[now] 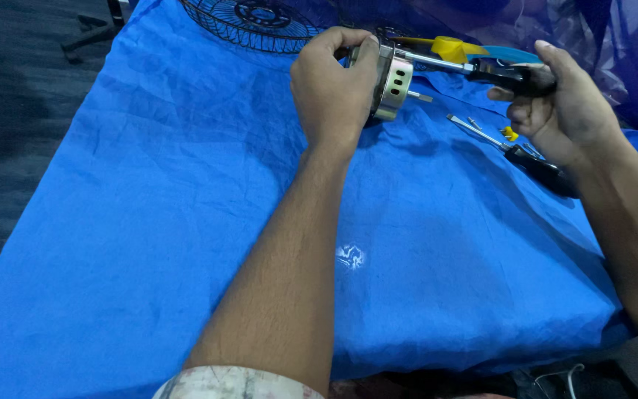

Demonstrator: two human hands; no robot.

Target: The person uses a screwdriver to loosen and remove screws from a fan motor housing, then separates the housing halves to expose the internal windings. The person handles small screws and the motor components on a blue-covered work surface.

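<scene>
Between our two hands, on the blue cloth [186, 222] covering the tabletop, we grip a round metal motor housing [391, 83] with our left hand [330, 85], fingers wrapped tight around its rim. Our right hand [555, 103] closes its fingers on a black-handled screwdriver [481, 69], its shaft reaching the housing; fastening looks partway through. Below the right fingers lie a second screwdriver [526, 159] and a small yellow piece [509, 134]. Beyond the left fingers sits a black fan grille [249, 22]. We see no packages or labels.
</scene>
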